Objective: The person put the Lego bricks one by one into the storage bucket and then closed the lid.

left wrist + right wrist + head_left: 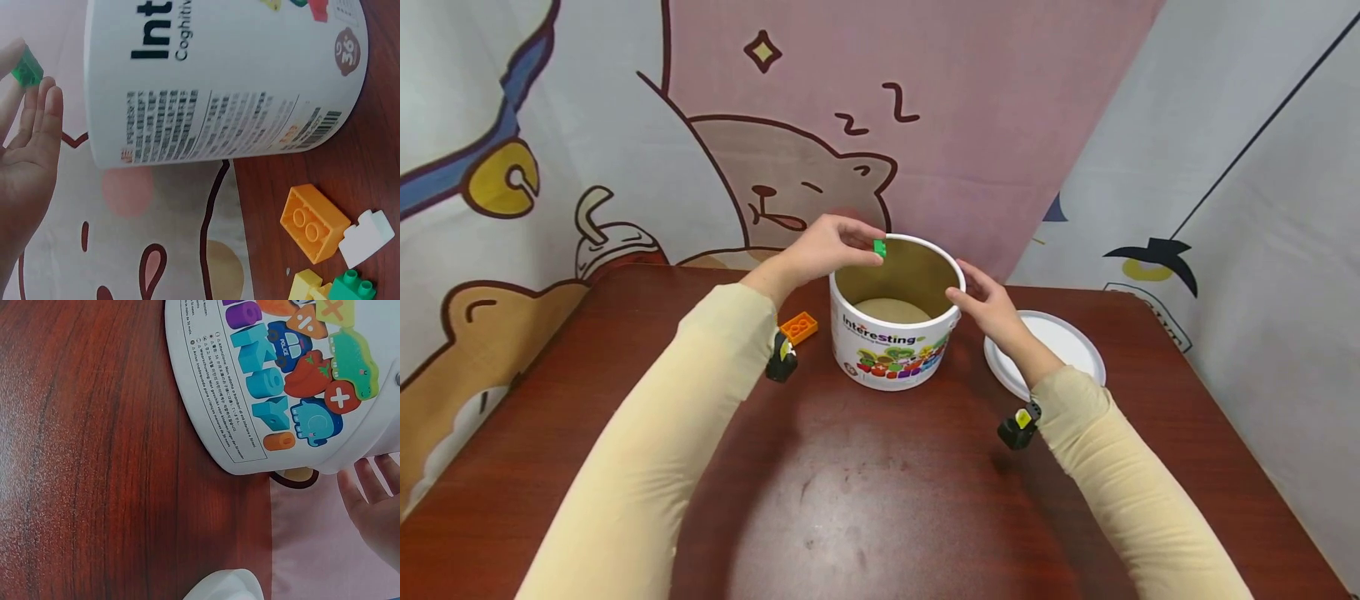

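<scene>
My left hand pinches a small green building block between thumb and fingertips, over the left part of the rim of a white bucket. The bucket stands upright without its lid, and its beige inner floor shows no pieces in the visible part. Printed toys and the word "Interesting" cover its front. At the bucket's right side, my right hand grips the rim, thumb on the near side and fingers beyond it. In the left wrist view the green block sits at the fingertips, beside the bucket's upper edge.
Left of the bucket lies an orange block, its hollow underside showing. Close by are a white block, a yellow block and another green block. The round white lid lies flat on the brown table, behind my right forearm.
</scene>
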Available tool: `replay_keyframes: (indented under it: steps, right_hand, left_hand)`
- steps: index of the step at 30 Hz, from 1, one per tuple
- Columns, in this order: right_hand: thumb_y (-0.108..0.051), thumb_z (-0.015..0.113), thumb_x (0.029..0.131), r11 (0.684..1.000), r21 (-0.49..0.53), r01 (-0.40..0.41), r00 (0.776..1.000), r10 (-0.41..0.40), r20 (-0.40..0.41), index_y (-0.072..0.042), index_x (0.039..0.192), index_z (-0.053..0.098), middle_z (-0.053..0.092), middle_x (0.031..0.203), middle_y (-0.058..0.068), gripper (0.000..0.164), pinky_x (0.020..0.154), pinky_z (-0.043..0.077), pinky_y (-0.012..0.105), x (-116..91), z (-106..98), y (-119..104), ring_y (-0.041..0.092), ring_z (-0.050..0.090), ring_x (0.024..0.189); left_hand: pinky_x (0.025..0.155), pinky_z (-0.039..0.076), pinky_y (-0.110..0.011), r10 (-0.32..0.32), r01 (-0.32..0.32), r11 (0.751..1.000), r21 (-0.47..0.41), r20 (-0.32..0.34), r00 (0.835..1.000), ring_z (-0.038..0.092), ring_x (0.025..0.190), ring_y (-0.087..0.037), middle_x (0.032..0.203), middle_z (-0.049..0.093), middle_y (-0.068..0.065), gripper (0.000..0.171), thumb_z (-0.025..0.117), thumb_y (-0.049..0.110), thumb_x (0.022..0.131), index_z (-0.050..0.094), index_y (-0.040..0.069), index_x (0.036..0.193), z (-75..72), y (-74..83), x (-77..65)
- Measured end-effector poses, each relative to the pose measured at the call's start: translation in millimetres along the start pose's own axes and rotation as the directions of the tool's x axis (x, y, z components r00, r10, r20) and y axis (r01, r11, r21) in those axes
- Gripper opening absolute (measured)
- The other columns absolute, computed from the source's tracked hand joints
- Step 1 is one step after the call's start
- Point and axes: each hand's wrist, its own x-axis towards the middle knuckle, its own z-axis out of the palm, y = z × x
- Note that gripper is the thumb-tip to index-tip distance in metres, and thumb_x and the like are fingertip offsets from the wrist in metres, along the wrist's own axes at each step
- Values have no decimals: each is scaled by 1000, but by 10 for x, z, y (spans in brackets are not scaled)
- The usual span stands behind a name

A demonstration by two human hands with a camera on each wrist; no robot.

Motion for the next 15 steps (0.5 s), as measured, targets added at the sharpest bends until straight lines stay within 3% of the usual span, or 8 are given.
replay_keyframes:
  steps: [8,15]
  right_hand:
    - [-15,55,93,1000,3,-6,1000,6,-6,-8,146,31,41,144,19,58,101,39,36,15,0,25,31,43,126]
    - [-15,56,93,1000,-2,-2,1000,2,-5,-8,146,30,40,144,20,59,105,36,45,17,-7,20,33,43,128]
  left_hand:
    - [96,45,-30,27,-27,1000,5,42,999,62,106,-19,116,66,-11,42,72,19,81,63,6,120,82,-24,29]
    - [97,45,-36,28,-28,1000,-5,31,999,58,110,-19,118,63,-11,43,69,22,84,60,8,123,-44,-44,-31]
